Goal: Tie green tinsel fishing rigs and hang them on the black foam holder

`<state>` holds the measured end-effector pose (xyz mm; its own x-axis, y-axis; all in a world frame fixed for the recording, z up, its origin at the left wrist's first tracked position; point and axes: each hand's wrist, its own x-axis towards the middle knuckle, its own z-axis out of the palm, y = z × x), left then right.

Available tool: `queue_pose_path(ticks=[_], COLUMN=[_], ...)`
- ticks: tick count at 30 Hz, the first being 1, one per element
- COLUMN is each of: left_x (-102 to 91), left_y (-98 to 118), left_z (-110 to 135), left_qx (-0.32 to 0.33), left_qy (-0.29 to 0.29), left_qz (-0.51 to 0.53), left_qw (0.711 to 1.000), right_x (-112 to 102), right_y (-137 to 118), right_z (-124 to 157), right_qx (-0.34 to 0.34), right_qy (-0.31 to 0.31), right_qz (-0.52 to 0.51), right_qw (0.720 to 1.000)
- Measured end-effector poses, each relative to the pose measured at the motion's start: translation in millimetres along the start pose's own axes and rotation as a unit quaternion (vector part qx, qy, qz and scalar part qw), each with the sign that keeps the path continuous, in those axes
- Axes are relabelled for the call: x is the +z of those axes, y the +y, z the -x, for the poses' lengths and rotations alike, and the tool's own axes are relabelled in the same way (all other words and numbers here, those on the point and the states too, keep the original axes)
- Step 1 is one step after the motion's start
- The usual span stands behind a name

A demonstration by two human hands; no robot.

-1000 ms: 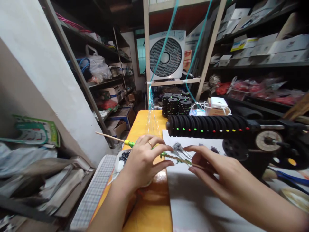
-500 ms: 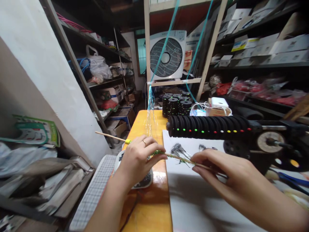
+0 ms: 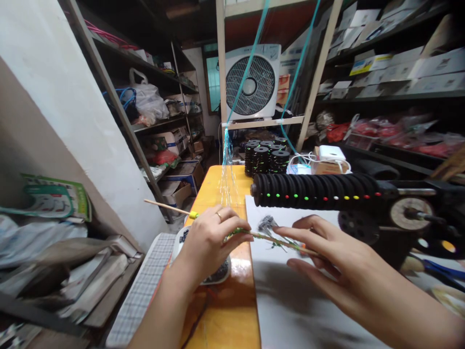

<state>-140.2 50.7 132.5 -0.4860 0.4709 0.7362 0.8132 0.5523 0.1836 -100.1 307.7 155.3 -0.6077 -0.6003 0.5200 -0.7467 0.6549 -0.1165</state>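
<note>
1. Far left first: the thin wooden stick (image 3: 165, 207) pokes out past the left hand (image 3: 209, 242), with a yellow band right where it meets the knuckles. That hand is closed around the stick, fingertips pinched on the green-wrapped stretch. I'd keep that pinch firm, since it looks like the anchor.
2. Just under the left hand sits a small white dish (image 3: 203, 271) of dark bits on the orange table (image 3: 221, 315). Worth keeping the wrist off its rim.
3. Middle: the stick crosses onto the white sheet (image 3: 290, 310), with fine clear strands and tiny dark pieces bunched around it. Going slow here seems wise, as they'd tangle easily.
4. The right hand (image 3: 337, 264) has its fingers stretched out, tips resting on the stick's far end, more steadying than gripping.
5. Behind it, the black roller (image 3: 312, 191) with coloured dots is close, so I'd keep the strands low.
</note>
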Motion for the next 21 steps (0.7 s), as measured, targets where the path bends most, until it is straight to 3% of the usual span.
queue_pose_path(ticks=[14,21], left_x=[0.8,5.1], left_y=[1.0,7.6], left_z=[0.7,-1.0], left_qx=[-0.005,-0.017], left_qy=[0.0,0.054], left_qz=[0.016,-0.016], left_qw=[1.0,0.998], right_x=[2.5,6.0], right_y=[0.7,2.4], right_z=[2.7,6.0], right_qx=[-0.003,0.014], right_qy=[0.015,0.003], right_qz=[-0.012,-0.019], right_qw=[1.0,1.0])
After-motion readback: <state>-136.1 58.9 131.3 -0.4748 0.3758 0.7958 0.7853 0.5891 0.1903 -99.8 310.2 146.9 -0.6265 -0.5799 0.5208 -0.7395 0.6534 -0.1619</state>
